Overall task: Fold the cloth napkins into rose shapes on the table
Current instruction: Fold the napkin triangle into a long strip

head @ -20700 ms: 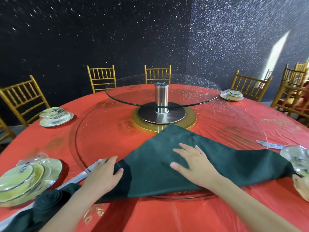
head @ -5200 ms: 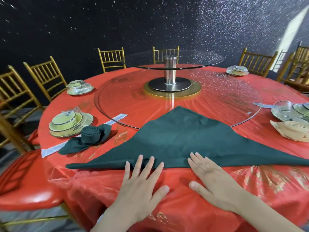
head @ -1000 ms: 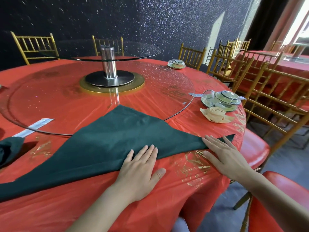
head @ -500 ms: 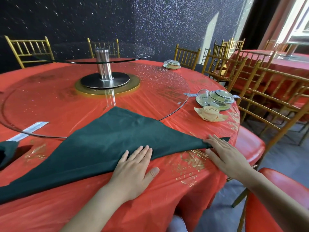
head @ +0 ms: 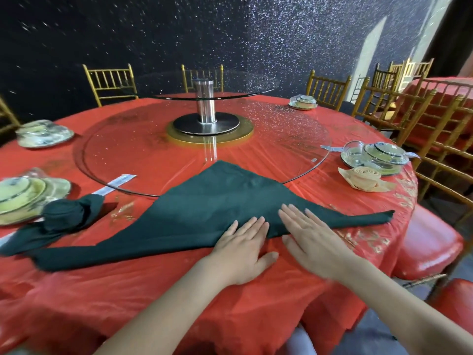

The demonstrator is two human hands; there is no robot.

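Since the last frame the right grip (head: 311, 238) has shifted from the right tip of the green napkin (head: 210, 208) to its near edge, just beside the left grip (head: 243, 248). Head view: both grips lie flat, fingers straight, clamping nothing, fingertips (head: 256, 222) pressing the napkin, spread as a triangle on the desk (head: 153, 290).

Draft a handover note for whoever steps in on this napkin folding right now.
Left hand: open, flat, fingertips on the near edge of the green napkin.
Right hand: open, flat beside it, fingers on the same edge.
It lies as a flat triangle on the table, apex pointing away.
Done: dark green rose at left, peach rose at right.
Left: roll this triangle into a rose.
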